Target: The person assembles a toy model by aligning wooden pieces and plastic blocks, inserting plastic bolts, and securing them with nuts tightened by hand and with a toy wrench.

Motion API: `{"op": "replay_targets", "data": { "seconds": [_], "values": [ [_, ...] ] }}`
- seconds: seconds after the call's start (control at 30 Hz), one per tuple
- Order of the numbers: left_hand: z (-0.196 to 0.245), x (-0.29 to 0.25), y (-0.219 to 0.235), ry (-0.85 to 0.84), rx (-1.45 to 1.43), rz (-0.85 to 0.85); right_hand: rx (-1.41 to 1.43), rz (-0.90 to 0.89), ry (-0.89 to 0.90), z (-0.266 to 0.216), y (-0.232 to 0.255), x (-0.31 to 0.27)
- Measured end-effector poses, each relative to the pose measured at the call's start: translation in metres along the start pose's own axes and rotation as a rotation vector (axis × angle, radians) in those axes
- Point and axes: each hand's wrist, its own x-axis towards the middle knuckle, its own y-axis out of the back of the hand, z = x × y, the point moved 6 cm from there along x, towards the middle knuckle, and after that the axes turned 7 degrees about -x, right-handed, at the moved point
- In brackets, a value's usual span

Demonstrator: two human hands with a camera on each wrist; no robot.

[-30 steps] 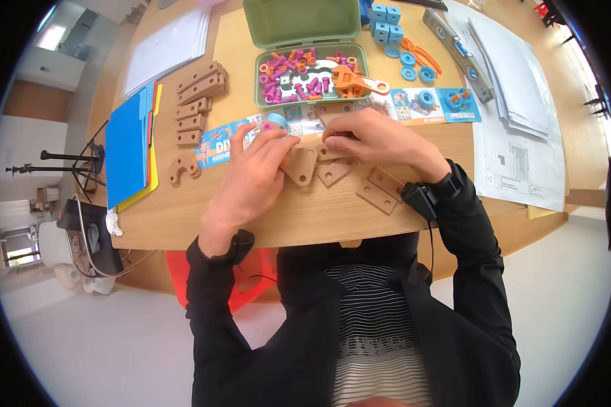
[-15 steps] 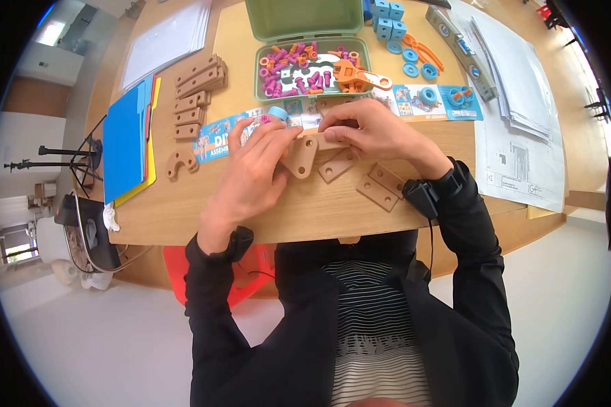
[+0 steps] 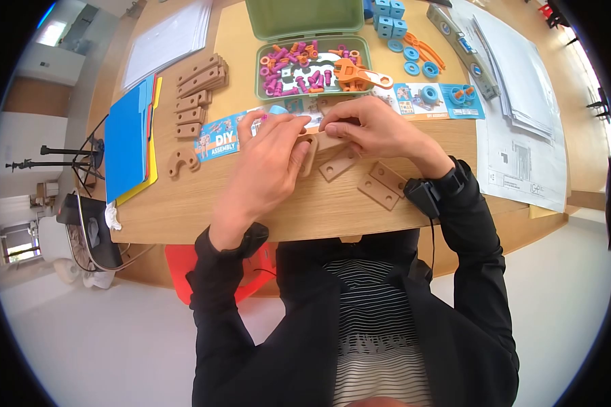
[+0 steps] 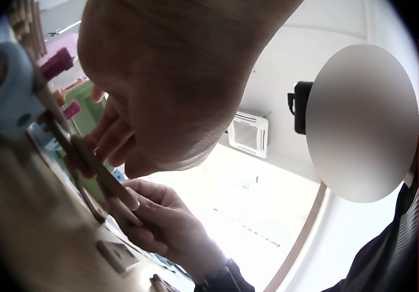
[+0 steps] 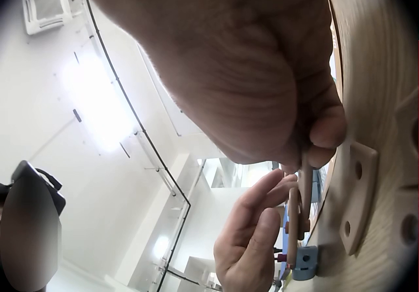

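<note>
Wooden tabletop (image 3: 163, 210) spreads across the head view, bearing a green box (image 3: 258, 76) of bolts (image 3: 271, 88). On the person's side of the box, the right hand (image 3: 373, 129) pinches a tan strip (image 3: 328, 141) firmly between thumb and fingers. Also on that side of the box is the plate (image 3: 311, 157), tilted, beside the left thumb. The strip's long axis runs roughly along the box's near wall, its free end pointing left at the plate. It looks light, stiff and hard to break, though its smooth faces might slip a little; the long edges near the right end seem the best hold, leaving the holes free.

From the left wrist, a purple bolt (image 4: 57, 62) shows, and the tan parts appear edge-on and slanting; which edge is the strip's I cannot tell.

From the right wrist, the left hand (image 5: 249, 239) has loosely straight fingers, its thumb parted from them and nothing plainly gripped; whether the fingertips press the plate I cannot tell. Here the strip points down from the right fingertips, close alongside the plate, its long axis nearly upright
</note>
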Motion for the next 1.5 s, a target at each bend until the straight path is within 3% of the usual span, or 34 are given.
{"op": "replay_targets", "data": {
  "seconds": [0.73, 1.2, 1.5],
  "values": [
    [-0.01, 0.004, -0.021, 0.109, -0.084, -0.052, 0.028, 0.052, -0.026, -0.003, -0.001, -0.001],
    [-0.01, 0.0, -0.024, 0.12, -0.163, -0.06, 0.239, -0.126, -0.052, 0.008, -0.024, 0.003],
    [-0.011, -0.001, -0.023, 0.133, -0.177, -0.052, 0.33, -0.08, -0.104, 0.004, -0.026, 0.004]
  ]
}}
